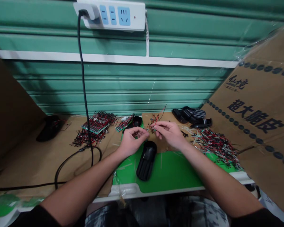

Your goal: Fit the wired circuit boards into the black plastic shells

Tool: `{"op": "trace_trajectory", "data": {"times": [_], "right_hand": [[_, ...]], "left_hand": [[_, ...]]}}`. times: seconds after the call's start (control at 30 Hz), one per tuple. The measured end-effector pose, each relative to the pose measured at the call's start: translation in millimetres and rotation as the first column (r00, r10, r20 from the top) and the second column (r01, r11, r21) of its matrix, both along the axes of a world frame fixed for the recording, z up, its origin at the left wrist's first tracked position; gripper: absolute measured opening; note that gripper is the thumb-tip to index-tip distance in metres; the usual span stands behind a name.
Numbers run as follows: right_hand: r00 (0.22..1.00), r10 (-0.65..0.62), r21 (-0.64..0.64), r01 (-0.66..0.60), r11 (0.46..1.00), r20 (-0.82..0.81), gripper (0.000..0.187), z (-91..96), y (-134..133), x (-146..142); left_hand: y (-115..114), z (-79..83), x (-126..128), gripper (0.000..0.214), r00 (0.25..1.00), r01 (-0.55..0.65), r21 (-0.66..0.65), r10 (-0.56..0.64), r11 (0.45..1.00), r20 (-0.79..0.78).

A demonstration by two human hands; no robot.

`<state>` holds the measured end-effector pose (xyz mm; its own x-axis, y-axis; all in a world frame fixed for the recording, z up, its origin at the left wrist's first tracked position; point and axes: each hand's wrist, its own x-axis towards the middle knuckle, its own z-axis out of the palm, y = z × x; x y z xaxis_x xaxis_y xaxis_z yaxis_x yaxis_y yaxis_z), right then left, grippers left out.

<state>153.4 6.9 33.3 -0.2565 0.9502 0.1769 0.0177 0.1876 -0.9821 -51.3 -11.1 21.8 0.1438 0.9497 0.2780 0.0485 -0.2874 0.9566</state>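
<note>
My right hand (169,133) is closed in a pinch around a small part with red and black wires (160,115). The wires stick up above the fingertips. My left hand (133,140) is just left of it, thumb and fingertips pressed together; what they pinch, if anything, is too small to make out. Below both hands, a ribbed black plastic shell (146,160) lies on the green mat (174,171). A round-ended black piece (136,121) lies behind my left hand, partly covered by it.
Circuit boards with red and black wires (98,123) are piled at left. Loose wires (217,145) form a heap at right. Several black shells (190,114) stand behind it. A black cable (83,75) hangs from the power strip (115,15). Cardboard (257,94) walls the right side.
</note>
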Motion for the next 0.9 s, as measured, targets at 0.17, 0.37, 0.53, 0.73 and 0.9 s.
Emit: {"op": "trace_trajectory", "data": {"times": [0.17, 0.37, 0.53, 0.73, 0.9], "right_hand": [[0.988, 0.008, 0.19, -0.039, 0.981, 0.157, 0.032, 0.8, -4.5, -2.9], [0.93, 0.016, 0.378, -0.164, 0.911, 0.366, 0.02, -0.1, -6.7, -6.6], [0.991, 0.119, 0.052, -0.123, 0.991, 0.064, 0.033, -2.9, -2.9, -4.2], [0.985, 0.13, -0.028, -0.134, 0.991, -0.111, 0.038, 6.4, -2.9, -1.6], [0.971, 0.2, -0.096, -0.213, 0.972, -0.132, 0.04, 7.0, -1.5, 0.1]], "left_hand": [[-2.5, 6.9, 2.4, 0.024, 0.997, -0.075, 0.115, 0.077, 0.99, -0.01], [0.1, 4.9, 3.9, 0.019, 0.989, -0.145, 0.199, 0.144, 0.969, 0.021], [4.0, -0.3, 3.1, 0.029, 0.986, -0.13, -0.011, 0.13, 0.991, 0.107], [4.9, 2.4, 5.0, 0.042, 0.97, 0.034, -0.206, 0.017, 0.978, 0.243], [5.3, 2.9, 3.6, 0.046, 0.973, 0.004, -0.174, 0.036, 0.985, 0.227]]}}
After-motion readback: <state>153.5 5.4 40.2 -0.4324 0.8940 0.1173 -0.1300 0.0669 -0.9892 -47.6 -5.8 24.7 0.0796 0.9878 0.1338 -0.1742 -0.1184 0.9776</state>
